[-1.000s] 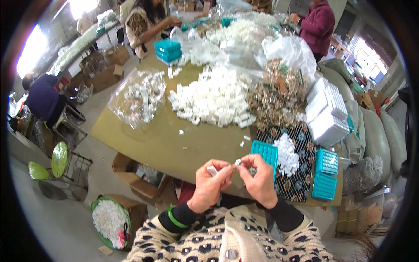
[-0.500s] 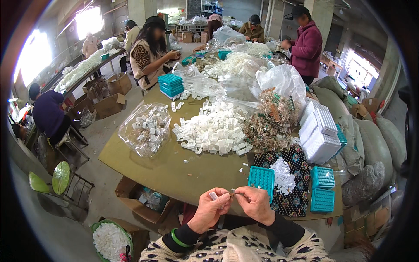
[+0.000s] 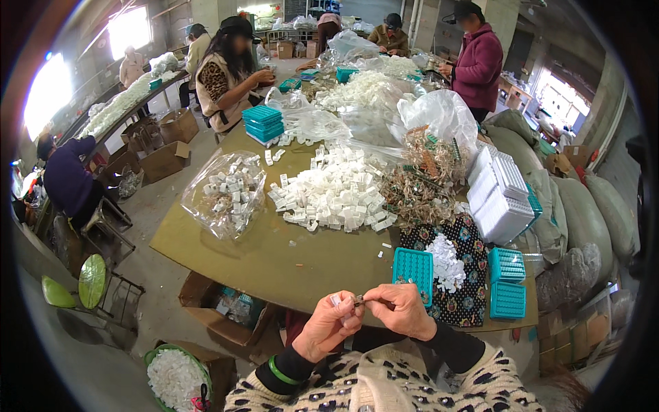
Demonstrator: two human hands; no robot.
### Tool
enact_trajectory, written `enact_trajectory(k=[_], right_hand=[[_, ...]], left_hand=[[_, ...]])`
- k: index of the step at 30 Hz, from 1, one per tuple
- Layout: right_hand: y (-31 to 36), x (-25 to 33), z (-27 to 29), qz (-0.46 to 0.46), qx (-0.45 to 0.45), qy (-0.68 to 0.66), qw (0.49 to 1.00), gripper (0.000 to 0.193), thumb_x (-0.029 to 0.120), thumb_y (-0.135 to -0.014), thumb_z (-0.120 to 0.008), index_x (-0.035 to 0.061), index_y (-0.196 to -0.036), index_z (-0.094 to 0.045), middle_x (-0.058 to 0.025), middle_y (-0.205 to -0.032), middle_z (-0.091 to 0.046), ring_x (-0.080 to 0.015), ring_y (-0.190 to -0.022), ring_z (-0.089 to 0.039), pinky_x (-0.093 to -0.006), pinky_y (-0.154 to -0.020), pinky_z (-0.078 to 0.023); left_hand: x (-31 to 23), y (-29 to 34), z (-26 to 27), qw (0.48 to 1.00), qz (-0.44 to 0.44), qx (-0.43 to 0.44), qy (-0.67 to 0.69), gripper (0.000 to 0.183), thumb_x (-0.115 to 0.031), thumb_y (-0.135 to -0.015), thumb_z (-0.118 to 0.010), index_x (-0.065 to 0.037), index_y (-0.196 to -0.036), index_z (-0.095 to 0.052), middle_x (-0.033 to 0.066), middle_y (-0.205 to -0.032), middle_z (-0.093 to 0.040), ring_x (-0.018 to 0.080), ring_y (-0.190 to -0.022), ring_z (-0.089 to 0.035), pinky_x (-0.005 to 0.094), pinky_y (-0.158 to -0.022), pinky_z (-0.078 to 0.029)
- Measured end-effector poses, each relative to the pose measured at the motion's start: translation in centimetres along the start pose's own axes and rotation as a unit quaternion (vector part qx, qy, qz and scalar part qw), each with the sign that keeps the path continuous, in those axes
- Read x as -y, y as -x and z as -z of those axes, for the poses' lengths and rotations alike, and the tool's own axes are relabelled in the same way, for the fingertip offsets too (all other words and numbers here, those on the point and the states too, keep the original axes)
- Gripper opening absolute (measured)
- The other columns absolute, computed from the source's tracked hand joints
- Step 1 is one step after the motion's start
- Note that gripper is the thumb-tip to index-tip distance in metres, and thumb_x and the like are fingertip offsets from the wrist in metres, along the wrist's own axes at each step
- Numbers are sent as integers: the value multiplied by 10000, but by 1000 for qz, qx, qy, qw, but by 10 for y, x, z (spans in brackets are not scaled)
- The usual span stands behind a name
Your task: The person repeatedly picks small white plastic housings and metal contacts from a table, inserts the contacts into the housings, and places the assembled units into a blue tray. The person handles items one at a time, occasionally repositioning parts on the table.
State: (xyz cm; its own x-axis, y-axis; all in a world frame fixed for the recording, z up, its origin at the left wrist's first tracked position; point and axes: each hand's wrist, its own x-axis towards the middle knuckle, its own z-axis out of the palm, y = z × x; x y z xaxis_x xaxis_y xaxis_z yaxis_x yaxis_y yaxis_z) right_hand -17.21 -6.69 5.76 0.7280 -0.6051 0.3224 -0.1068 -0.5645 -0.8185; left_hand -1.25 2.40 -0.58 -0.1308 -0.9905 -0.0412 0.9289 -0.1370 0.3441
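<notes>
My left hand (image 3: 328, 324) is closed round a small white plastic case (image 3: 336, 300), just past the table's near edge. My right hand (image 3: 402, 310) pinches at a tiny dark part (image 3: 358, 300) between the two hands; its exact kind is too small to make out. Just beyond my right hand lies a teal tray (image 3: 413, 269) with rows of slots and a few small pieces at its near end. Beside it, small white flat pieces (image 3: 446, 264) are heaped on a dark patterned cloth (image 3: 473, 257). Farther off, a large pile of white plastic cases (image 3: 333, 192) covers the table's middle.
A clear bag of cases (image 3: 226, 196) sits left of the pile, and a brown-green tangle of thin parts (image 3: 422, 182) to its right. White trays (image 3: 498, 196) and teal trays (image 3: 508, 299) stand at the right. Sacks (image 3: 580, 213) line that side. Several people work around.
My hands stay together at nearly the same place, with the fingers shifted around the small part. The right hand is tilted more over it. The whole view has moved slightly.
</notes>
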Motion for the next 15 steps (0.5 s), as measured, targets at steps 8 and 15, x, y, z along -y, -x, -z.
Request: enact_trajectory(k=[8,15], right_hand=[[-2,3,-6,25,-44,-89,995,39,-35,-747,-592,-4,-759,-612,-52,-780,-600,-123,-669,-549,-245,-578,-408],[3,-11,-1,-134,-30,-273,952,50,-14,-747,-548,-10,-697,-548,-31,-799,-608,-100,-708,-542,-241,-649,-436]], left_hand=[[1,7,-17,984,-59,-43,-163,244,-164,-851,-751,-24,-821,-553,66,-740,-539,139,-586,-488,241,-477,-361],[-1,-2,-10,987,-88,-21,-130,219,-170,-881,-724,-15,-876,-570,96,-739,-615,104,-506,-471,223,-432,-358]])
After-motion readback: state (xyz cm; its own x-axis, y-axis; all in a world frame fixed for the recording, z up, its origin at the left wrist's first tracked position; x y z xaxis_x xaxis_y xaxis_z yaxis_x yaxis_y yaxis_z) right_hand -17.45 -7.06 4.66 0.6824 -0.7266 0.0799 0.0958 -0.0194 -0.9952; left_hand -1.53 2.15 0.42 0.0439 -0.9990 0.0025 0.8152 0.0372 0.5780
